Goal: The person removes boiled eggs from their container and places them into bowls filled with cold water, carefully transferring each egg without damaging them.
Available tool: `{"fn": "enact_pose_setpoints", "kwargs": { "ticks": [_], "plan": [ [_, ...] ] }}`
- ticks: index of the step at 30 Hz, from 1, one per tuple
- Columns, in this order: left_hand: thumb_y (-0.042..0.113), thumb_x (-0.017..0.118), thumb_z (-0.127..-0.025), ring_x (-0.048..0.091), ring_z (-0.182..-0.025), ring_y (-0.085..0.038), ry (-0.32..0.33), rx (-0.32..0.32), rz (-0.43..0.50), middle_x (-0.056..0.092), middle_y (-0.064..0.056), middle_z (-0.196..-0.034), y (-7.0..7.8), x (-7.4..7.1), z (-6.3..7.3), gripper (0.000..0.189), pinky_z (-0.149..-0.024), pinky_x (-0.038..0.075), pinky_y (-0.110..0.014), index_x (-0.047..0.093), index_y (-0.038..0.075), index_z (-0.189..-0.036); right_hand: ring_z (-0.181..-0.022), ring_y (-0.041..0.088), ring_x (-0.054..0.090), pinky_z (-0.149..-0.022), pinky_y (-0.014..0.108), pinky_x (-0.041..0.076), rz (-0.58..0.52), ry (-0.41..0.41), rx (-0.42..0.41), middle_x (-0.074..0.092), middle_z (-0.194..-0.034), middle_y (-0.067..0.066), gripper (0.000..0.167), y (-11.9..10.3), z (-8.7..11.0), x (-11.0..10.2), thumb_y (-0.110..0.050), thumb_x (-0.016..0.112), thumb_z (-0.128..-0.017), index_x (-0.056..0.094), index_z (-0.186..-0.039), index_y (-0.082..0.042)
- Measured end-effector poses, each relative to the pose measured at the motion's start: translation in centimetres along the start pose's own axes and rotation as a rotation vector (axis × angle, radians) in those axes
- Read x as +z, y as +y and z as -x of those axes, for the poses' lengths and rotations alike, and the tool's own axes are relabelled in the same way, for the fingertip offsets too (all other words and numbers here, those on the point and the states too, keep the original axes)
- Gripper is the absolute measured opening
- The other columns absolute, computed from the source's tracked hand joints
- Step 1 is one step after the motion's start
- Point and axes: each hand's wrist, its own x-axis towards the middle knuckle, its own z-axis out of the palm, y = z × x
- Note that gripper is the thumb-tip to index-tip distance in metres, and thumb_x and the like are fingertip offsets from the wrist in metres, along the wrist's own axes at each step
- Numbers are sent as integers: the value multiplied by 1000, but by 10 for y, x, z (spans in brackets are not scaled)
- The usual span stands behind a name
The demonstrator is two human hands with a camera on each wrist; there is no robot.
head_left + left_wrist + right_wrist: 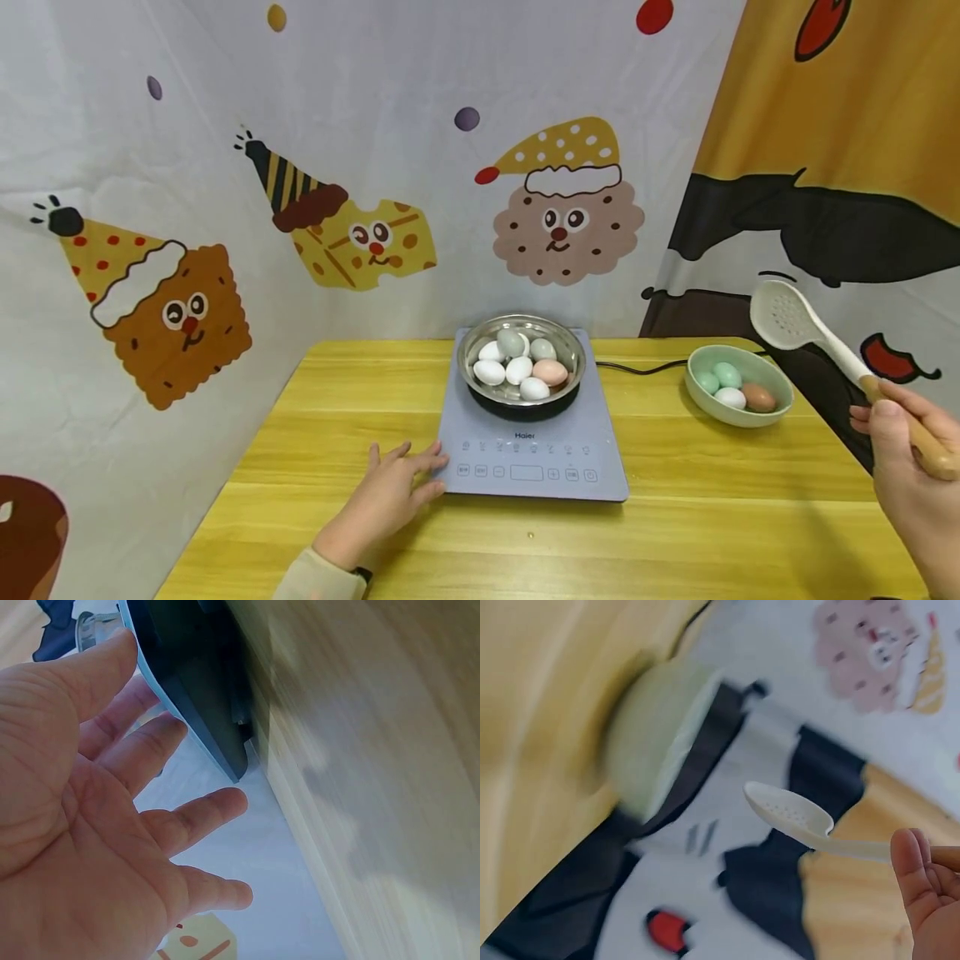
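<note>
My right hand [911, 467] grips the wooden handle of a white slotted spoon [787, 317], raised at the right of the head view. Its perforated bowl is up beyond the green bowl, with nothing in it. My left hand [390, 496] has its fingers spread, fingertips right at the left front edge of a grey induction cooker [532, 458]. In the left wrist view the thumb and fingers lie along the cooker's rim [180, 712]. On the cooker stands a steel pan [465, 379] with several white, grey-green and brownish eggs [519, 370].
A light green bowl [738, 414] with several green, white and brown eggs [727, 375] stands on the wooden table [360, 383] at the right. A black cable [637, 369] runs from the cooker behind this bowl. A printed cloth [390, 100] hangs behind the table.
</note>
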Motion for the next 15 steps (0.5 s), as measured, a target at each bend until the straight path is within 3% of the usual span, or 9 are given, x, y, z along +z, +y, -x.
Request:
{"fn": "enact_pose_setpoints", "kwargs": {
  "ticks": [5,8,11,15],
  "plan": [
    [33,79,-96,47,-148,-55,3,0,-1,61,4,-156,-2,-1,1,43,-121,8,-87,73,21,-137,-91,-11,71,-87,1,53,-180,-50,-91,74,-117,-22,31,-48,3,24,4,55,-106,69,-132,10],
    [33,79,-95,47,-148,-55,5,4,4,61,3,-156,-3,-1,2,43,-121,7,-87,73,21,-137,-92,-2,76,-86,7,58,-394,-96,-219,81,-114,-8,26,-74,7,49,16,56,-99,66,-122,24],
    [33,79,-95,47,-148,-56,8,5,11,61,3,-156,-3,0,2,43,-121,7,-87,73,21,-136,-94,5,79,-86,12,62,-601,-197,-314,82,-113,4,25,-94,11,80,24,54,-94,62,-117,32],
    [32,79,-96,49,-147,-55,19,8,13,62,2,-155,-3,2,2,42,-121,6,-87,73,21,-136,-95,-2,78,-82,9,60,-559,-318,-384,82,-113,-3,30,-105,15,119,22,61,-91,69,-120,21]
  ]
}}
